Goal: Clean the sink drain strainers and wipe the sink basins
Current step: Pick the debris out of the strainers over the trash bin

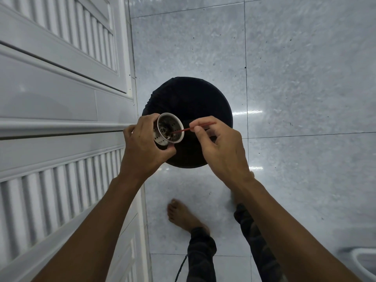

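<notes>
A perforated metal drain strainer [169, 130], cup-shaped with dark debris inside, is tilted with its mouth toward the right. My left hand [142, 143] grips it round its outer wall. My right hand [217, 147] pinches a thin red stick [201, 126] between thumb and fingers; the stick's tip reaches into the strainer among the debris. Both hands are held over a round bin lined with a black bag [191, 102] that stands on the floor.
White louvred cabinet doors [61, 98] run down the left side. The floor is grey glossy tile [305, 78]. My bare left foot [183, 215] and dark trouser legs are below the hands. A white object's rim [364, 261] shows at the bottom right corner.
</notes>
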